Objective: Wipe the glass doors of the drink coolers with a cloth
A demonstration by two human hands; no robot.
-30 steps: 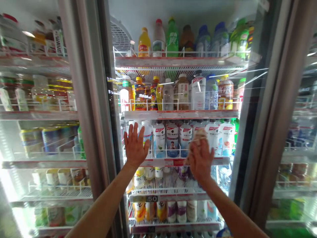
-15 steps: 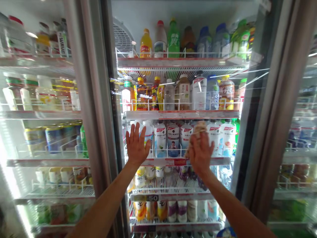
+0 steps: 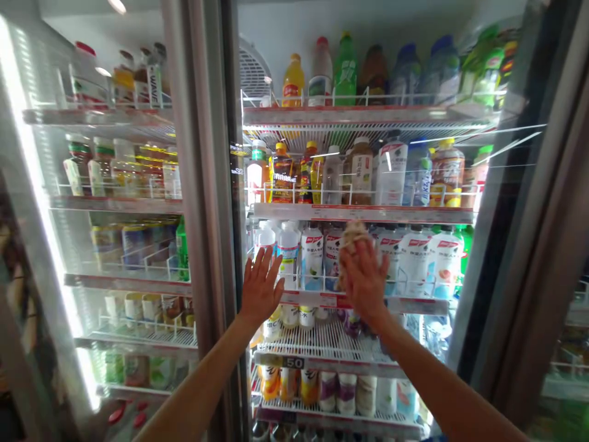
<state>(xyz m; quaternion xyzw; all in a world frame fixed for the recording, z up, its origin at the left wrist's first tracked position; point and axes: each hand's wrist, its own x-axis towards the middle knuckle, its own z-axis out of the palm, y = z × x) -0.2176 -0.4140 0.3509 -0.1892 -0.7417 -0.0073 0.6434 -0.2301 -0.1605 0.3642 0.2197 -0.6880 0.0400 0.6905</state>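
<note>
Fingers spread, my left hand [image 3: 262, 290] lies flat against the glass door [image 3: 387, 161] of a drinks fridge, near the door's left frame. My right hand [image 3: 365, 283] presses a crumpled beige cloth [image 3: 354, 233] to the same pane, right of my left hand. Part of the cloth is hidden under the palm and fingers. Behind the glass, a row of white-labelled bottles [image 3: 313, 258] stands on the middle shelf [image 3: 414, 305], partly covered by both hands.
Metal door frames [image 3: 181, 215] run upright on both sides. Behind the left-hand door are more shelves with bottles and cans [image 3: 135, 245]. Soda bottles [image 3: 345, 70] stand on the top shelf, juice bottles [image 3: 280, 172] below. Light streaks reflect on the glass.
My right hand has moved left across the glass with the cloth. My left hand sits slightly lower. The view has turned left, showing more of the neighbouring fridge section.
</note>
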